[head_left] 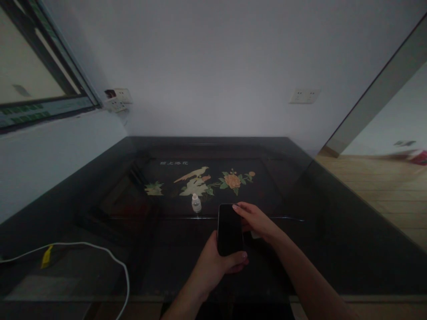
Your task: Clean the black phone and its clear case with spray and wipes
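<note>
A smartphone (230, 229) with a dark screen is held upright in front of me, above the near part of the black table. My left hand (218, 258) wraps round its lower end, thumb across the bottom edge. At the upper right corner, my right hand (251, 218) grips the phone, its thumb at the top edge and the other fingers partly hidden behind. A small pale object (255, 234) shows just below my right hand; what it is I cannot make out. Beyond the phone to the left stands a small clear dropper bottle (196, 204) with a whitish cap.
The glossy black table (100, 213) bears a bird-and-flower picture (232, 180). A white cable (83, 243) with a yellow tag (47, 257) runs across its left front and over the edge. Wall sockets (305, 95) sit behind, and a window (43, 66) is at the left.
</note>
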Demonstrator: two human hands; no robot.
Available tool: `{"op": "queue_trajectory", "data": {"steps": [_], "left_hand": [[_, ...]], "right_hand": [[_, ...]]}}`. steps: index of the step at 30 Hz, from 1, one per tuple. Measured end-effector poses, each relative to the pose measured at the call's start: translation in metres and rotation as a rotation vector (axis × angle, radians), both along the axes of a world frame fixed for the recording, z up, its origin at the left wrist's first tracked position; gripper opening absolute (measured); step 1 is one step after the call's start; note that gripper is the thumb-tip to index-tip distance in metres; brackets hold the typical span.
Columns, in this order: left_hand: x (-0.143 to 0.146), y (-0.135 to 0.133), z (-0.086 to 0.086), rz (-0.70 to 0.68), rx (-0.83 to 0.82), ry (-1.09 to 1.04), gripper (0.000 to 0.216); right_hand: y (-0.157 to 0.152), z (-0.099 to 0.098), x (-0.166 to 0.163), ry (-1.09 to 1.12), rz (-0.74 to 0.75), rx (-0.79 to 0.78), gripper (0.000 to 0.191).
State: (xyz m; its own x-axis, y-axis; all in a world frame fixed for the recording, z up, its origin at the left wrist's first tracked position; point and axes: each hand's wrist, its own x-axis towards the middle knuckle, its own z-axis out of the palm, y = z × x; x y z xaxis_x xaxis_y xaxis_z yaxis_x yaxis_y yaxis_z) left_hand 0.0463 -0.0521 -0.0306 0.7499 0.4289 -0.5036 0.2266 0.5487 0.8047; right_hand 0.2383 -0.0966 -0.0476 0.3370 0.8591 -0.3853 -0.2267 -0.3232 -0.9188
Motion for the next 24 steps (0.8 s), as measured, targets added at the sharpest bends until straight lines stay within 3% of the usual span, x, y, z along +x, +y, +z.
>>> {"op": "queue_trajectory", "data": {"steps": [4, 17, 21, 24], "left_hand": [[0.003, -0.003, -0.003, 0.024, -0.013, -0.021, 0.080], [0.008, -0.006, -0.018, 0.091, -0.022, -0.032, 0.080], [0.009, -0.006, -0.022, 0.079, 0.069, -0.013, 0.078], [0.006, -0.004, -0.018, 0.013, 0.227, 0.062, 0.095]], "right_hand": [[-0.001, 0.001, 0.000, 0.100, 0.021, 0.016, 0.041], [-0.001, -0.009, 0.005, -0.032, 0.054, 0.025, 0.038], [0.003, -0.007, 0.003, -0.190, 0.024, 0.047, 0.038], [0.005, -0.008, 0.002, -0.281, -0.021, 0.069, 0.041]]}}
